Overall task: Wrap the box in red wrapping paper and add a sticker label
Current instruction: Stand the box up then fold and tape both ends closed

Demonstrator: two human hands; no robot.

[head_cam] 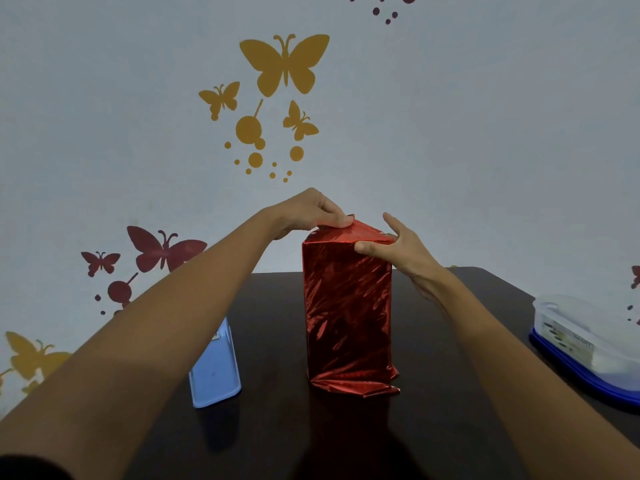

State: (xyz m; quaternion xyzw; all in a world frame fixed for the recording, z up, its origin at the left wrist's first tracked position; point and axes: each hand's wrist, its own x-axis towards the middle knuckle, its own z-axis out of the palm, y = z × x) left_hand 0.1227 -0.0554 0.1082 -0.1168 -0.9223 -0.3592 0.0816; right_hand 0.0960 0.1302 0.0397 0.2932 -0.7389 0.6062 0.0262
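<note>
The raised flap of red wrapping paper [363, 232] was pinched between the thumb and curled fingers of the left hand [311, 213], while the top right edge was pressed by the right hand [398, 249], its fingers nearly straight. The box [348, 306] was stood upright mid-tabletop [277, 427], flanked by a blue stand [214, 372] on the left and a clear container [581, 337] on the right.

No words can be read here. The clear tub [585, 327] at 3 o'clock on the bench [450, 427] has a label [568, 341] with print, but it is too blurry. The blue holder [214, 375] at 8 o'clock has a tiny tag [216, 335], too small to read.
</note>
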